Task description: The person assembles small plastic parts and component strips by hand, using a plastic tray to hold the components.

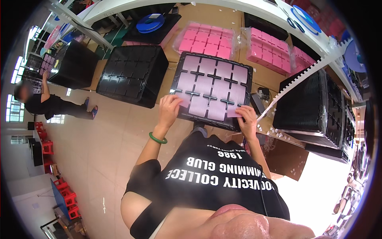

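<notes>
A thin pale-pink sheet with cross-shaped cutouts (215, 69) lies over a black plastic tray (251, 73) in front of me. Black cross-shaped ribs of the tray show through the cutouts. At the sheet's near left corner is my left hand (170, 108), thumb and fingers closed on the edge. My right hand (247, 118) pinches the near right corner in the same way. A green bangle (158, 138) circles my left wrist.
Left of the tray stands a tall black tray stack (133, 69); another tray stack (310, 103) is at right. Bright-pink sheet bundles (207, 38) in clear film lie behind. A blue reel (150, 23) and scissors (295, 24) are farther back. At far left a person (47, 99) handles a similar sheet.
</notes>
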Motion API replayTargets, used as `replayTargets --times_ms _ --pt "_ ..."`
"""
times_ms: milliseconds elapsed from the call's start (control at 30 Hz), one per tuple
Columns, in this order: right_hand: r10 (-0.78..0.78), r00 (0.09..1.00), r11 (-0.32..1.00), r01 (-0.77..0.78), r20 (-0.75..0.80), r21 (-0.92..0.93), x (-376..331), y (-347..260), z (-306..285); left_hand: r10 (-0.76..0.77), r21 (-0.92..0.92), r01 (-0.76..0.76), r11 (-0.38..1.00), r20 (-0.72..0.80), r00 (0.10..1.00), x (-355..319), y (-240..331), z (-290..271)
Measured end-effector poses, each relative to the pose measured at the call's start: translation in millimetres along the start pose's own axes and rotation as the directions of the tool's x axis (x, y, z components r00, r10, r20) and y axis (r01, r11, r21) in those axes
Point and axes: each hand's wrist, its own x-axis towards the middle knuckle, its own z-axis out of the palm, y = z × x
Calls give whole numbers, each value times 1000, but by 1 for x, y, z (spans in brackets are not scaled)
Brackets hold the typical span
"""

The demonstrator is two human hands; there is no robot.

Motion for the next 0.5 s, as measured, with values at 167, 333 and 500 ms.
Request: replayTargets --times_ms 167,333,500 --pt "3 999 1000 -3 32 -2 -4 -1 -1 -16 2 16 1000 -13 1000 -8 -3 3" --pt "-23 963 997 42 268 -64 -2 -22 -27 39 30 -42 999 90 995 -10 3 -18" --pt "122 966 965 -169 226 202 28 -5 -44 25 22 -25 999 1 1000 9 -18 -18"
